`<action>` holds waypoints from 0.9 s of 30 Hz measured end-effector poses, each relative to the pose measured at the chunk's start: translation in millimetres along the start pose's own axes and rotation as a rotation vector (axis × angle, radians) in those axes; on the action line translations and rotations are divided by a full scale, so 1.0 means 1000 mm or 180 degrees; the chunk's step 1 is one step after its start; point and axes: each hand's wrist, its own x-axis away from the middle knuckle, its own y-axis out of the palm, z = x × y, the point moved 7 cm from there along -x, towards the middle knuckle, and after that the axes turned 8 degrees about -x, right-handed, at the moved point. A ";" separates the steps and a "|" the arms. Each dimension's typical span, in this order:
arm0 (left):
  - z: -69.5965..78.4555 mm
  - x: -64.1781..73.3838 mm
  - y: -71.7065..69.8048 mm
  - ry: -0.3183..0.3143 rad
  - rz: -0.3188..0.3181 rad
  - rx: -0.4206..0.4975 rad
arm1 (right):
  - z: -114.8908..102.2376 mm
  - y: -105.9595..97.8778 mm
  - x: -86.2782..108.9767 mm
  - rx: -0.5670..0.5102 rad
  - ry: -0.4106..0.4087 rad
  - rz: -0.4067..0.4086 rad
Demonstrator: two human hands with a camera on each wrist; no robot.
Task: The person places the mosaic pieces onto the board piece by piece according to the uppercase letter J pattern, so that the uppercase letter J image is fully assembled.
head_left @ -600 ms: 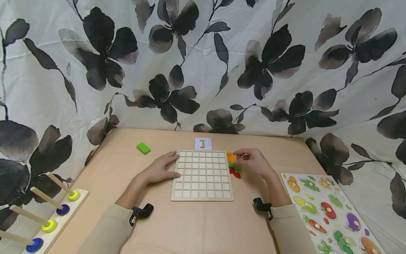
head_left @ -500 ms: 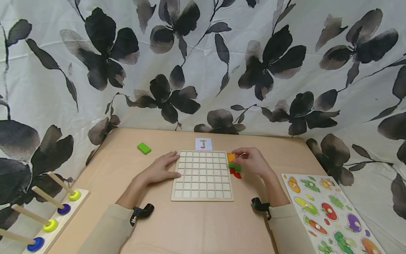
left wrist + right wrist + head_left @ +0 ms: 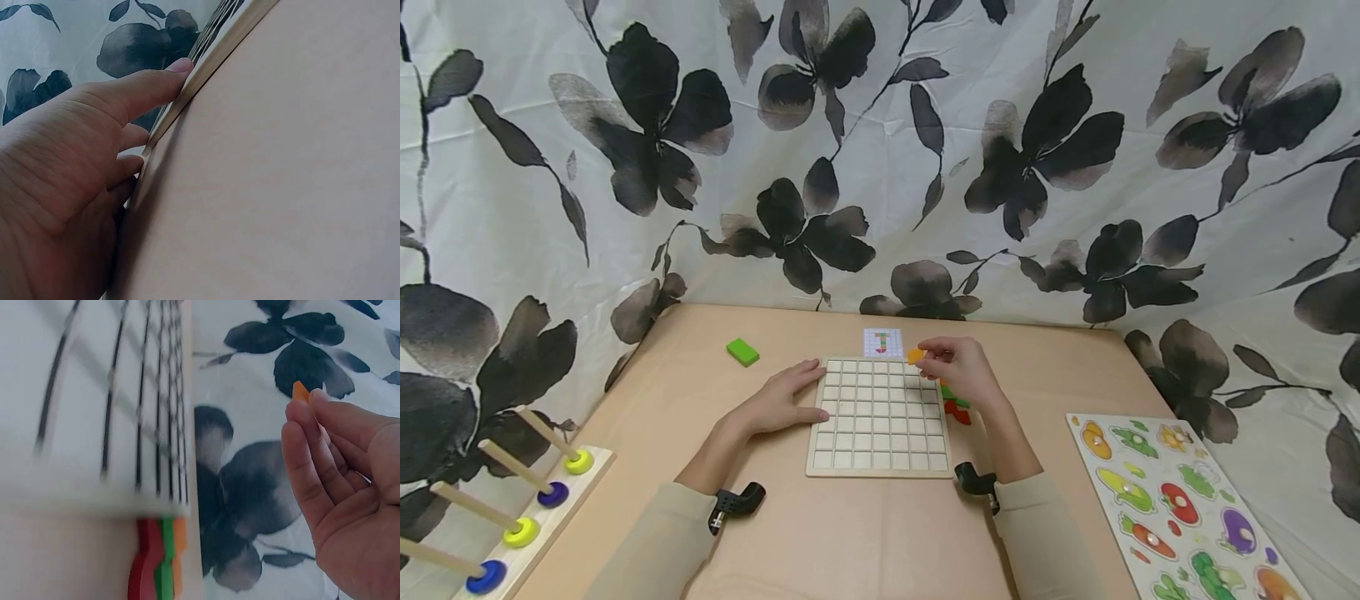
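Observation:
A pale wooden grid board (image 3: pixel 877 418) with square cells lies mid-table. My left hand (image 3: pixel 781 402) rests along its left side, fingers stretched out; in the left wrist view the thumb (image 3: pixel 153 90) touches the board's edge. My right hand (image 3: pixel 958 371) is over the board's far right corner, pinching a small orange block (image 3: pixel 915 356) between thumb and fingers. Only a tip of that orange block (image 3: pixel 300 391) shows in the right wrist view. Beside the board's right edge lie green pieces (image 3: pixel 953 395) and red pieces (image 3: pixel 957 412), with some orange partly hidden by the hand.
Behind the board lies a small card with a coloured grid pattern (image 3: pixel 882 342). A green block (image 3: pixel 742 352) lies at the back left. On the left stands a peg stand with rings (image 3: pixel 577 485); a vegetable picture board (image 3: pixel 1187 500) is on the right. A floral cloth (image 3: pixel 880 167) hangs behind.
My right hand has lifted an orange block from the pieces at the board's right side and moved left with it, over the far right corner. The left hand stays in place.

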 end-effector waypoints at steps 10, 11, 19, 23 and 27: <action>0.000 0.001 0.000 0.0004 -0.0001 0.0004 | -0.017 0.037 -0.007 -0.0732 -0.0049 -0.0129; 0.000 0.001 0.000 0.0005 0.0004 0.0006 | -0.017 0.040 -0.008 -0.0849 -0.0048 -0.0121; 0.000 0.001 0.001 0.0000 -0.0004 0.0022 | -0.004 0.052 -0.012 -0.1466 0.0084 0.0196; 0.000 0.000 0.001 0.0015 0.0014 -0.0014 | 0.005 0.055 -0.014 -0.1512 0.0196 0.0368; 0.000 0.001 0.000 0.0019 0.0031 -0.0005 | 0.014 0.061 -0.017 -0.1498 0.0297 0.0391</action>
